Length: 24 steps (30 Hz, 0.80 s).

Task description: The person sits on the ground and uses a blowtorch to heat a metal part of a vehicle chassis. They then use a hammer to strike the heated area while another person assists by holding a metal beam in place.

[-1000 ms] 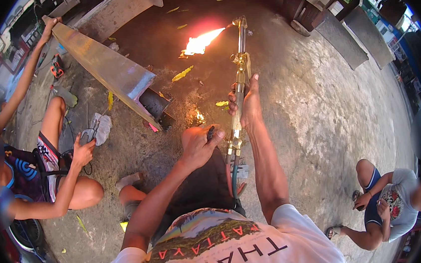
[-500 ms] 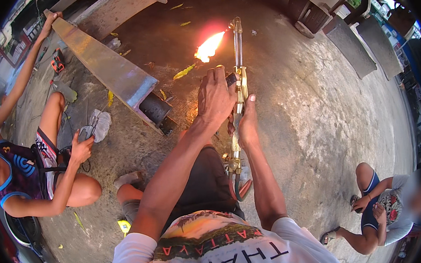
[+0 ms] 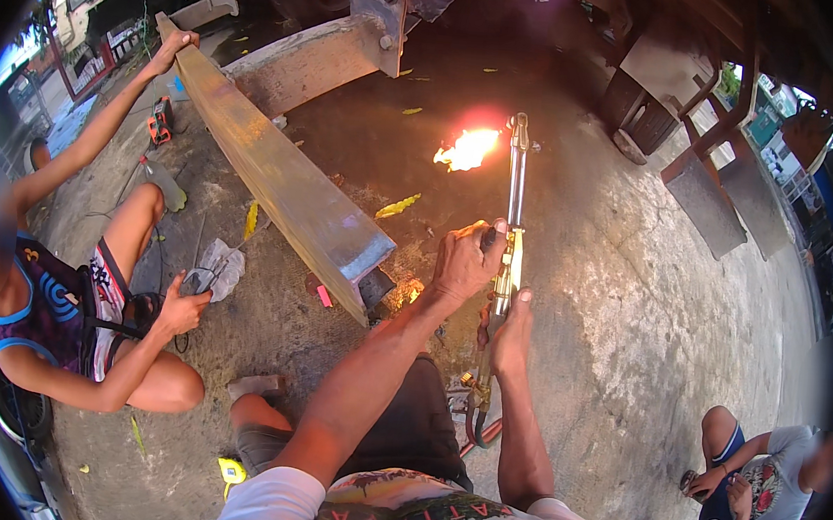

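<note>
Flaming brass torch (image 3: 505, 280) reaches forward from the right hand (image 3: 511, 341), which grips it; just left of the torch, the left hand (image 3: 464, 264) clutches a small dark object (image 3: 488, 238)

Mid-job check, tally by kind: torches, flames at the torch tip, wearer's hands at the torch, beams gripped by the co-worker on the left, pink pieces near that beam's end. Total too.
Torch: 1
Flame: 1
Wearer's hands: 2 (left hand, right hand)
Beam: 1
Pink piece: 1
Total: 6
</note>
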Available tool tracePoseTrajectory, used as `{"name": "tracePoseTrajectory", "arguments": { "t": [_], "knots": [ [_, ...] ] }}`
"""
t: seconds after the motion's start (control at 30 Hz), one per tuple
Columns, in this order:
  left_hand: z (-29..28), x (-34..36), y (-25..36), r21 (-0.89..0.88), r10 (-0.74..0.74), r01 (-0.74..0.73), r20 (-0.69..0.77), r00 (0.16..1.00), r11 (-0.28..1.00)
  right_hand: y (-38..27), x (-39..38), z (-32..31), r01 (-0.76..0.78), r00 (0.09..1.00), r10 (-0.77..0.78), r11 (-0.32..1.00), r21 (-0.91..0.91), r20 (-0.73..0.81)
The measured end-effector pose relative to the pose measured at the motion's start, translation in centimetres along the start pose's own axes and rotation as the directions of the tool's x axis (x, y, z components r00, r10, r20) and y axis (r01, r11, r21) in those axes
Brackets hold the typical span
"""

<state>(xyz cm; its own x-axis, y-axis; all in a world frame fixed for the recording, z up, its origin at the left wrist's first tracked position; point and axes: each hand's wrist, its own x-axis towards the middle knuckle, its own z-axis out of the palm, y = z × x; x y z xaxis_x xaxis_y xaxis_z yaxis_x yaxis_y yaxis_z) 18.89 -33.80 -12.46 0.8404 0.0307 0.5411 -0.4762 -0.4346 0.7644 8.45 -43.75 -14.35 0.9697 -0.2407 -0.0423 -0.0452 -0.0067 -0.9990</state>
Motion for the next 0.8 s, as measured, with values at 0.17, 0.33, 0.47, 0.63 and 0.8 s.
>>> {"name": "tracePoseTrajectory", "arguments": {
  "t": [0.17,0.33,0.47,0.63,0.8],
  "knots": [
    [0.5,0.5,1.2,-0.133,-0.062,0.043,-0.137,0.989,0.990,-0.9,0.2,0.2,0.050,0.998,-0.053,0.997,-0.063,-0.045],
    [-1.2,2.1,3.5,-0.035,-0.140,0.142,0.053,0.989,0.989,-1.3,1.5,-0.6,0.074,0.996,-0.079,0.993,-0.089,-0.046],
    [-1.2,3.1,4.2,-0.043,-0.136,0.135,-0.002,0.991,0.990,-3.2,1.7,-0.1,0.082,0.995,-0.085,0.993,-0.085,-0.043],
    [-2.4,5.1,6.3,-0.098,-0.185,0.181,-0.038,0.982,0.979,-5.5,2.8,0.2,0.189,0.981,-0.192,0.977,-0.096,-0.019],
    [-3.8,7.0,8.6,-0.049,-0.219,0.216,-0.046,0.975,0.975,-8.8,5.1,0.6,0.244,0.970,-0.245,0.969,-0.047,-0.009]
  ]
}}
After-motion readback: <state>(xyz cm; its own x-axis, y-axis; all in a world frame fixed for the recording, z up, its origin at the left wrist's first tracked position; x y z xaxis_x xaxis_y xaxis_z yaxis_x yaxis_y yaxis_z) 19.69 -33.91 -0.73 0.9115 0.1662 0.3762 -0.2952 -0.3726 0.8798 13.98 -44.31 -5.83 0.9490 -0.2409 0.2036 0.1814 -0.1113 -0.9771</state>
